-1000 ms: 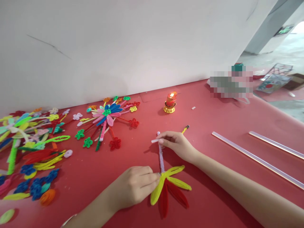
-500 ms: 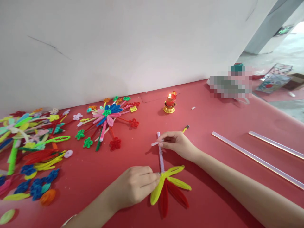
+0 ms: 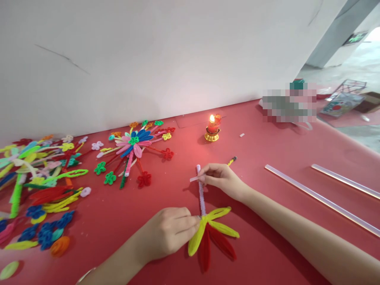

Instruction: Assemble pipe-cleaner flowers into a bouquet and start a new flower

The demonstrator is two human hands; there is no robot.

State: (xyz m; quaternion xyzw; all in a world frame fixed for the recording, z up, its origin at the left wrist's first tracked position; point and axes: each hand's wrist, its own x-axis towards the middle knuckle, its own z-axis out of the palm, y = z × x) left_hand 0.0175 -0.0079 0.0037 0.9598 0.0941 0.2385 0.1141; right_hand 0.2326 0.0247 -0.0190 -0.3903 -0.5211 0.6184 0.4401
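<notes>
A pipe-cleaner flower (image 3: 225,229) lies in front of me, with yellow and red looped petals spread toward me and a lilac wrapped stem (image 3: 202,202) pointing away. My left hand (image 3: 175,229) is closed on the flower where the petals meet the stem; its fingertips are partly hidden. My right hand (image 3: 221,178) pinches a short, whitish translucent stick (image 3: 194,179), which looks like a piece of glue stick, above the upper part of the stem. Whether the stick touches the stem I cannot tell. Beyond my right hand a small candle (image 3: 213,126) burns in a gold holder.
Finished-looking pipe-cleaner flowers (image 3: 135,142) and many loose coloured pieces (image 3: 44,233) cover the left side. Two long clear sticks (image 3: 320,198) lie at right. A black-tipped yellow twisted piece (image 3: 233,160) is behind my right hand. A white wall (image 3: 148,59) borders the red table's back.
The right hand and the short stick have shifted very slightly. The left hand and the flower stay in place. The candle flame looks a little taller.
</notes>
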